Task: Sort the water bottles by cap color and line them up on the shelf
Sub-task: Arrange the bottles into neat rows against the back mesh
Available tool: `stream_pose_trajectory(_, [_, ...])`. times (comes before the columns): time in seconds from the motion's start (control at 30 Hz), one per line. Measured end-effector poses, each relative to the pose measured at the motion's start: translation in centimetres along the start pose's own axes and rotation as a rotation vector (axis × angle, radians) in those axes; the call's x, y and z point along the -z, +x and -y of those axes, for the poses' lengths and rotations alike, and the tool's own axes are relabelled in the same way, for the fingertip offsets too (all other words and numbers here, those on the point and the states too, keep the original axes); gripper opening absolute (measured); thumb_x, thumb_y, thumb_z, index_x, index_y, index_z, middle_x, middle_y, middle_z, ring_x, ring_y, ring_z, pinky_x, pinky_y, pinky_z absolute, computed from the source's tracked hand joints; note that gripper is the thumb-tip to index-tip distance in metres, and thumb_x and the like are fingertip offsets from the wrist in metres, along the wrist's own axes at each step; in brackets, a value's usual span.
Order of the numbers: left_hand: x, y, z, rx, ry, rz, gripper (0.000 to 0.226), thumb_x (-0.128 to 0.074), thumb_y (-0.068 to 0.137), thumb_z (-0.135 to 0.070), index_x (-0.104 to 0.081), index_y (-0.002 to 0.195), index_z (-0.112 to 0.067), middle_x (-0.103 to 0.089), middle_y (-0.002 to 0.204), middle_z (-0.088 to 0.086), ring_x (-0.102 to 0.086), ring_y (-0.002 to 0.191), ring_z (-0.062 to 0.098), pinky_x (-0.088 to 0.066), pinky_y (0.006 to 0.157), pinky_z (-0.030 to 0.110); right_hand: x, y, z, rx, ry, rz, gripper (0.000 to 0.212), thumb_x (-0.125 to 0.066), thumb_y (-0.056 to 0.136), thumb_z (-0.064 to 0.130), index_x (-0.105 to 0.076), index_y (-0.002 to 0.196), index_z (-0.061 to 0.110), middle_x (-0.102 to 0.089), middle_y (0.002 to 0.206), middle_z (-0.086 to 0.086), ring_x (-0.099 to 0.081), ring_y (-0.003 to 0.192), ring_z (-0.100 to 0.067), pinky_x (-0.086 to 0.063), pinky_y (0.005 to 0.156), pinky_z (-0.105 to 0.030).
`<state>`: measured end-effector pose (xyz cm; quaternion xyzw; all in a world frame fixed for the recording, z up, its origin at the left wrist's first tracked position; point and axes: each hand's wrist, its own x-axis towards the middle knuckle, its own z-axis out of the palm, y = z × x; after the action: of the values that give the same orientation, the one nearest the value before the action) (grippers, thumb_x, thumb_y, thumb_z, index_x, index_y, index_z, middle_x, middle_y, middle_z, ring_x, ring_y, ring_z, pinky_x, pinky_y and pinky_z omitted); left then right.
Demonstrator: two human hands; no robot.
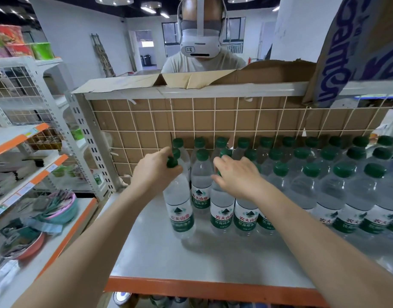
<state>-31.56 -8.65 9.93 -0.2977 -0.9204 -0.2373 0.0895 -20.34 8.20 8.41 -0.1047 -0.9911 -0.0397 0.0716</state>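
From the head camera: the left hand (155, 172) grips the neck of the front-left bottle (180, 205) on the white shelf (191, 258), while the right hand (237, 176) curls over a neighbouring bottle (222, 210). Green-capped bottles (324, 187) stand in rows to the right against the wire-grid back (213, 116).

Green caps (281, 168), clear bottles (303, 190), green-white labels (221, 217), orange-edged white shelf (213, 285)

Bottles (280, 187) stand in rows on the shelf (160, 258), filling its right; wire grid (213, 116) behind.
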Motion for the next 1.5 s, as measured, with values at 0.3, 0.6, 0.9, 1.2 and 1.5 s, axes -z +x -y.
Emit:
stream_pose_trajectory(0.3, [-4.2, -0.4, -2.4, -0.132, -0.087, -0.013, 0.028, -0.062, 0.087, -0.037, -0.048, 0.097, -0.014, -0.066, 0.090, 0.010, -0.060, 0.079, 0.034, -0.051, 0.067, 0.039, -0.1, -0.3, -0.2, 0.033, -0.009, -0.049, 0.027, -0.036, 0.101, 0.037, -0.041, 0.115, 0.013, -0.052, 0.108, -0.006, -0.058, 0.093, -0.029, -0.037, 0.084, -0.043])
stream_pose_trajectory(0.6, [-5.1, -0.3, -3.1, -0.150, -0.134, -0.029, 0.030, -0.063, 0.088, -0.033, -0.042, 0.093, -0.014, -0.066, 0.091, 0.013, -0.060, 0.084, 0.037, -0.044, 0.064, 0.036, -0.4, -0.2, -0.1, 0.028, -0.002, -0.086, 0.027, -0.036, 0.101, 0.037, -0.041, 0.114, 0.015, -0.054, 0.108, -0.006, -0.058, 0.092, -0.029, -0.036, 0.081, -0.041])
stream_pose_trajectory(0.9, [-6.4, -0.5, -3.0, -0.159, 0.023, -0.018, 0.029, -0.048, 0.094, -0.042, -0.030, 0.092, -0.019, -0.066, 0.089, 0.005, -0.062, 0.081, 0.033, -0.036, 0.058, 0.030, -0.3, -0.2, -0.1, 0.013, 0.003, -0.099, 0.028, -0.037, 0.100, 0.038, -0.041, 0.113, 0.015, -0.054, 0.107, -0.006, -0.058, 0.094, -0.030, -0.035, 0.082, -0.041])
stream_pose_trajectory(1.2, [-6.5, -0.2, -3.1, -0.153, -0.062, 0.026, 0.028, -0.047, 0.096, -0.038, -0.033, 0.092, -0.014, -0.066, 0.095, 0.017, -0.061, 0.085, 0.039, -0.043, 0.064, 0.038, 0.2, 0.1, 0.2, 0.090, 0.012, -0.107, 0.022, -0.046, 0.097, 0.027, -0.050, 0.113, 0.013, -0.053, 0.107, -0.006, -0.055, 0.101, -0.026, -0.038, 0.085, -0.037])
stream_pose_trajectory(1.5, [-6.4, -0.1, -3.0, -0.044, -0.106, 0.117, 0.028, -0.049, 0.090, -0.042, -0.038, 0.096, -0.017, -0.062, 0.088, 0.009, -0.058, 0.078, 0.033, -0.045, 0.063, 0.035, 0.1, -0.5, 0.6, 0.051, -0.063, -0.068, 0.029, -0.045, 0.096, 0.038, -0.050, 0.115, 0.016, -0.053, 0.112, -0.005, -0.053, 0.105, -0.026, -0.036, 0.090, -0.041])
